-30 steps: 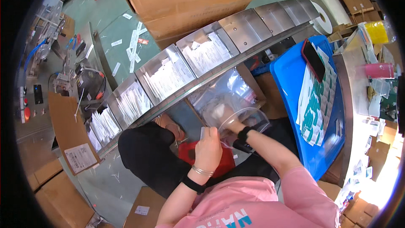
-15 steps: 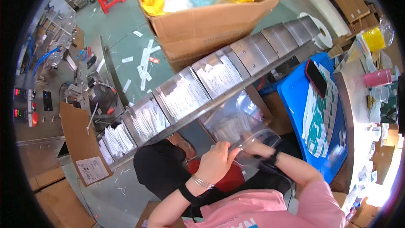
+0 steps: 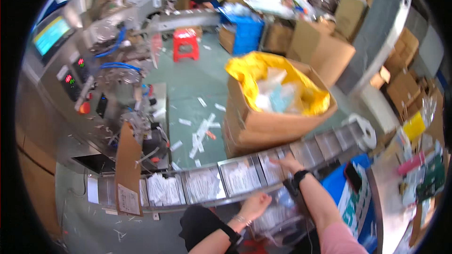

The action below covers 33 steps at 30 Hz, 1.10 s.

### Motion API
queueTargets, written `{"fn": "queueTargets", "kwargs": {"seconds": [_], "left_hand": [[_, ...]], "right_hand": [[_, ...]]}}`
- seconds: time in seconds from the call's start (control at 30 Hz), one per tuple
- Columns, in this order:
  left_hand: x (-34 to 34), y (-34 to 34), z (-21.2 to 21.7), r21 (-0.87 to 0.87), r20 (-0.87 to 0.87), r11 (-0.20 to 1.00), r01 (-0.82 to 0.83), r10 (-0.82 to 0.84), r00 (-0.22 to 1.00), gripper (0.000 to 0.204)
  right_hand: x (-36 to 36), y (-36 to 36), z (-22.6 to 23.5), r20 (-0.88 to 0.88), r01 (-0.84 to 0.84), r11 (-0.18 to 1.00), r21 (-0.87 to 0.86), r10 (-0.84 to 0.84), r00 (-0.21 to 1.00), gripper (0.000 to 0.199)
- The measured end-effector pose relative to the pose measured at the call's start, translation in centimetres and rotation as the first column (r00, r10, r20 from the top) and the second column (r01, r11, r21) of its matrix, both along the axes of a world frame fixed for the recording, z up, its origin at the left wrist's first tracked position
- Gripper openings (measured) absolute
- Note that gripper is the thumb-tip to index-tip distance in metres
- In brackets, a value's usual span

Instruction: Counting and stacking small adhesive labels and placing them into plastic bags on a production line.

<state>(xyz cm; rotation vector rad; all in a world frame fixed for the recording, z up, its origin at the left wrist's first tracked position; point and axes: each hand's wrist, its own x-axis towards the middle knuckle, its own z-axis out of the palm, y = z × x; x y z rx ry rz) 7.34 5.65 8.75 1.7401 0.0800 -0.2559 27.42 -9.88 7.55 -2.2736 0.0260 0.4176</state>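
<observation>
Fingers spread, the right hand has left the clear bag for the conveyor trays; left hand curled, grip unclear.

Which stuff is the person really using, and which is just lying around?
In use: right hand on the metal tray conveyor; white packets in the trays; left hand by the clear plastic bag.

Lying about: yellow-lined cardboard box; red stool; paper scraps on floor.

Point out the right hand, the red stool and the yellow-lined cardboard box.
right hand (image 3: 288,163), head view, back of the hand.
red stool (image 3: 184,36), head view, its seat.
yellow-lined cardboard box (image 3: 268,129), head view, front cardboard wall.
</observation>
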Motion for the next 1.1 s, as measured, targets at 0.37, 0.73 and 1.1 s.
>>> {"fn": "queueTargets", "kwargs": {"seconds": [0.37,0.73,1.1], "left_hand": [[-0.1,0.8,-1.5,0.011,0.104,1.0,0.028,-0.029,0.994,0.031],[-0.1,1.6,0.0,0.036,0.119,0.999,-0.003,-0.001,0.993,0.029],[-0.2,1.1,-0.7,0.071,0.147,0.997,0.04,-0.05,0.988,0.032]], "right_hand": [[-2.1,4.5,-4.8,-0.145,-0.072,0.89,-0.45,0.007,0.989,0.086],[-1.9,4.6,-5.0,-0.1,-0.029,0.949,-0.313,-0.003,0.995,0.079],[-2.9,4.7,-3.2,-0.445,0.114,0.967,0.227,-0.001,0.895,0.085]]}}
